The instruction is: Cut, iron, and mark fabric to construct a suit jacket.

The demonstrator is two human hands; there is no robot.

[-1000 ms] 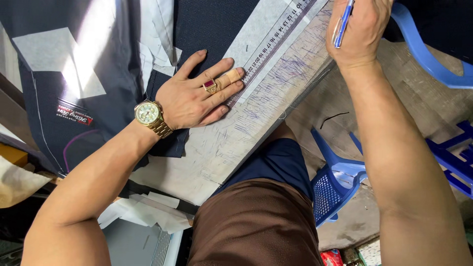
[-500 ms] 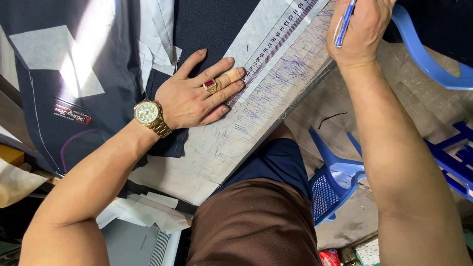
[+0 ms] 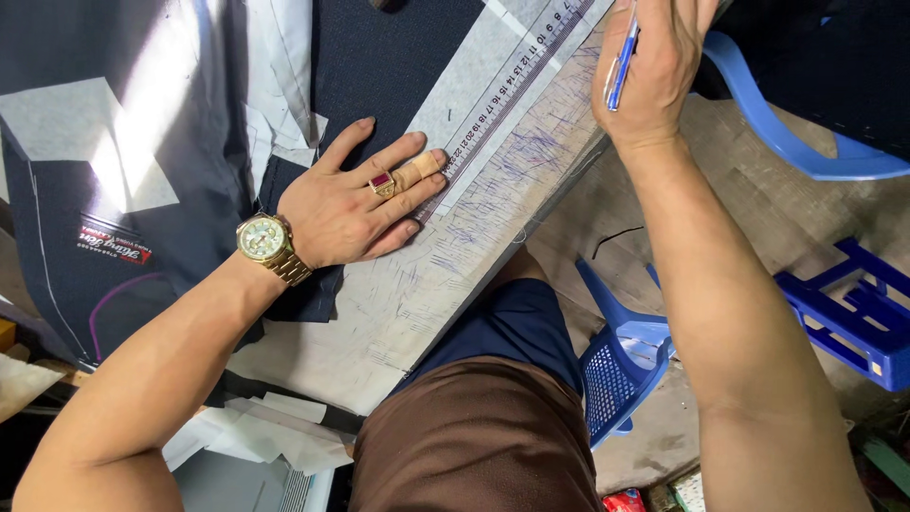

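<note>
While the head camera looks straight down, one view covers the whole scene, told line by line.

Head view, surroundings: dark navy cloth (image 3: 379, 57) lies spread over the table (image 3: 379, 313), whose pale top is scribbled with pen marks; pale grey pattern pieces (image 3: 66, 123) lie on the cloth, and a sunlit patch falls across them.
Head view, floor side: a blue plastic stool (image 3: 626, 370) stands beside the person's knee, a blue crate (image 3: 853, 313) lies further right, and a blue chair rim (image 3: 787, 133) curves just under the right forearm.
Head view, near edge: loose white paper scraps (image 3: 256, 431) lie at the table's near corner.
In the way: the right hand hides the pen's upper end.
Ruler: a long grey ruler (image 3: 517, 90) lies flat on the table, its long axis running diagonally from beside the left fingertips up toward the top right edge of frame.
Left hand: the left hand (image 3: 355, 204) lies flat and spread, palm down, fingers pointing at the ruler; the fingertips touch its near end; a watch sits on the wrist and a ring on one finger.
Right hand: the right hand (image 3: 654, 66) is closed around a blue pen (image 3: 621, 66), above the ruler's far stretch.
Pen: its visible tip points down and slightly left, nearly upright in the picture.
</note>
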